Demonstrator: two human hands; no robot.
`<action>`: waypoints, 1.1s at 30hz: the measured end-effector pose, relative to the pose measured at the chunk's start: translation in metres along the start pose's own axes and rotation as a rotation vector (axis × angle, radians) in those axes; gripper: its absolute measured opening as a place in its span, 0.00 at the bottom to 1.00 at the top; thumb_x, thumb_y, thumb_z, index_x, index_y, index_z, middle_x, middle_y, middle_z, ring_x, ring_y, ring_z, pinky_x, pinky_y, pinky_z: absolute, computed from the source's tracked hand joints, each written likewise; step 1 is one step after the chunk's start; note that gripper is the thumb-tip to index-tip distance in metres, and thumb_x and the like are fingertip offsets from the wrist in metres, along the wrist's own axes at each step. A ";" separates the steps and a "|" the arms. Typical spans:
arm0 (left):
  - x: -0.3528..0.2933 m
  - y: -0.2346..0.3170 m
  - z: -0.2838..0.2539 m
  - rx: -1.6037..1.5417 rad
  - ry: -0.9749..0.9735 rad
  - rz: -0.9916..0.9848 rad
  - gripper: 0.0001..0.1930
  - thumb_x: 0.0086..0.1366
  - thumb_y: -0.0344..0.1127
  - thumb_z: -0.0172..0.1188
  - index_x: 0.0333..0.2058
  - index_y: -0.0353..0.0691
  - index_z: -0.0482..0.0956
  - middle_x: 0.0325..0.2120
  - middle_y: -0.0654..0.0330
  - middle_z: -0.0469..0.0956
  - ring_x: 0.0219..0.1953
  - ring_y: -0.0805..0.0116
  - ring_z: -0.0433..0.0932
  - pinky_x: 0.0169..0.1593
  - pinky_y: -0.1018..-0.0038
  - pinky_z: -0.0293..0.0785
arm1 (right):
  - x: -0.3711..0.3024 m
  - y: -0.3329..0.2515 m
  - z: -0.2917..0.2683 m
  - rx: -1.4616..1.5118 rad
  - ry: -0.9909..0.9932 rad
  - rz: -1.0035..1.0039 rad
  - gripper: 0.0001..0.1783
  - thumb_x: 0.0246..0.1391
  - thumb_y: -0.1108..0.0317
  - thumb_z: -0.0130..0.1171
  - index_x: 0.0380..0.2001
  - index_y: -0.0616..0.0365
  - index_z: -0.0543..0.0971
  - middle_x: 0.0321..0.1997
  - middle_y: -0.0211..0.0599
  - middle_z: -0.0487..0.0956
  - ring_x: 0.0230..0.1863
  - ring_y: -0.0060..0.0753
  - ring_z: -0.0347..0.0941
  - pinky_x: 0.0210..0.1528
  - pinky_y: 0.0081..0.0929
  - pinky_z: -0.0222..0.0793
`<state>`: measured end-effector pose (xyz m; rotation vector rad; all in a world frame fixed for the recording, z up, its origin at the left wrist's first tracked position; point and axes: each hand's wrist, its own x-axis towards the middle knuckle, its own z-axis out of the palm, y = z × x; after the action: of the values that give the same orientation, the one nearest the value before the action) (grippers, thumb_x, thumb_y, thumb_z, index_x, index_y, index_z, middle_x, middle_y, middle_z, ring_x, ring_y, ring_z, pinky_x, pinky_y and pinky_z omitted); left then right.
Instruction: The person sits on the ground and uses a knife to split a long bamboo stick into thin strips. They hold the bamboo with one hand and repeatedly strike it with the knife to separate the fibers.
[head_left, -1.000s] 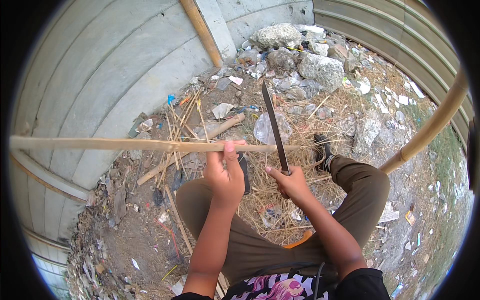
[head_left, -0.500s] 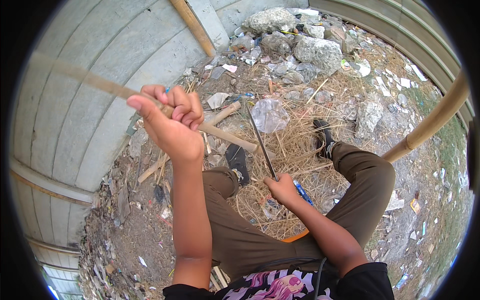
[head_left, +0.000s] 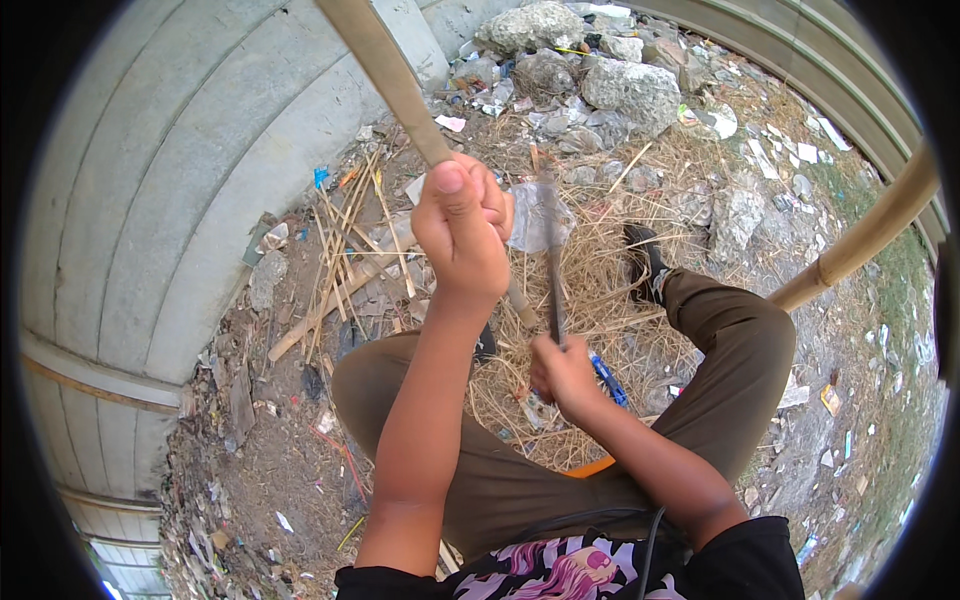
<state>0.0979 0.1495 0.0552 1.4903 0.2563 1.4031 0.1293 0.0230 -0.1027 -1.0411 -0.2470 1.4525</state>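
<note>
My left hand (head_left: 465, 235) is wrapped round a bamboo stick (head_left: 392, 85), thumb lying along it. From the fist the stick slants up and away to the top edge, and its lower end shows near the right hand. My right hand (head_left: 568, 378) is closed on the handle of a long-bladed knife (head_left: 555, 270). The dark blade points away from me, blurred by motion, just right of the stick's lower end. I cannot tell whether blade and stick touch. Under them, between my feet, lies a heap of thin bamboo shavings (head_left: 600, 290).
Thin split strips (head_left: 345, 255) lie crosswise on the left. A clear plastic piece (head_left: 530, 228) sits behind the blade, a blue object (head_left: 608, 380) by my right wrist. Rocks (head_left: 632, 95) and litter lie beyond. A thick bamboo pole (head_left: 850, 245) slants in from the right; a concrete wall (head_left: 220, 130) stands left.
The stick has swung from pointing left to steeply up and away. My left hand has moved right, closer to the knife. The blade has turned more upright, uncovering the split strips at left.
</note>
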 end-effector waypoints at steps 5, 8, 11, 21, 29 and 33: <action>-0.004 0.000 -0.009 -0.011 -0.048 0.023 0.28 0.72 0.65 0.43 0.28 0.43 0.59 0.17 0.70 0.53 0.16 0.83 0.48 0.18 0.81 0.45 | -0.018 -0.025 0.008 -0.191 0.043 0.109 0.12 0.56 0.71 0.57 0.21 0.56 0.67 0.13 0.24 0.63 0.11 0.18 0.56 0.14 0.22 0.48; -0.001 -0.002 -0.020 -0.045 -0.016 0.079 0.22 0.78 0.51 0.42 0.29 0.40 0.62 0.17 0.69 0.58 0.16 0.83 0.54 0.18 0.81 0.51 | -0.027 -0.051 0.018 -0.286 0.064 -0.400 0.12 0.60 0.70 0.56 0.22 0.59 0.73 0.14 0.22 0.68 0.15 0.12 0.61 0.17 0.19 0.55; 0.004 -0.003 -0.024 -0.039 0.012 0.045 0.22 0.78 0.51 0.42 0.28 0.41 0.62 0.16 0.69 0.57 0.15 0.84 0.54 0.17 0.81 0.50 | -0.023 -0.040 0.023 0.063 0.160 -0.768 0.14 0.60 0.68 0.57 0.20 0.60 0.74 0.14 0.27 0.71 0.15 0.16 0.63 0.17 0.24 0.57; 0.012 -0.011 -0.021 0.040 -0.019 0.054 0.26 0.75 0.60 0.42 0.28 0.43 0.59 0.16 0.71 0.53 0.16 0.83 0.47 0.17 0.80 0.46 | -0.001 -0.011 0.010 -0.539 0.095 -0.151 0.16 0.57 0.67 0.59 0.17 0.63 0.74 0.12 0.29 0.69 0.13 0.17 0.64 0.15 0.25 0.58; 0.018 -0.011 -0.027 -0.047 0.060 0.057 0.23 0.78 0.50 0.42 0.25 0.43 0.60 0.15 0.72 0.56 0.14 0.84 0.52 0.16 0.81 0.49 | 0.012 0.012 -0.009 -0.326 0.049 -0.214 0.12 0.59 0.71 0.55 0.24 0.60 0.67 0.15 0.27 0.66 0.14 0.18 0.61 0.15 0.23 0.53; 0.020 -0.007 -0.053 0.044 0.144 0.007 0.29 0.72 0.65 0.44 0.27 0.44 0.59 0.15 0.70 0.52 0.15 0.82 0.47 0.18 0.79 0.45 | 0.033 0.041 -0.017 -0.498 0.119 0.375 0.10 0.54 0.70 0.54 0.20 0.54 0.67 0.12 0.25 0.64 0.09 0.21 0.56 0.13 0.27 0.48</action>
<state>0.0634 0.1947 0.0510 1.4280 0.3739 1.5216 0.1193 0.0363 -0.1551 -1.6408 -0.3520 1.6988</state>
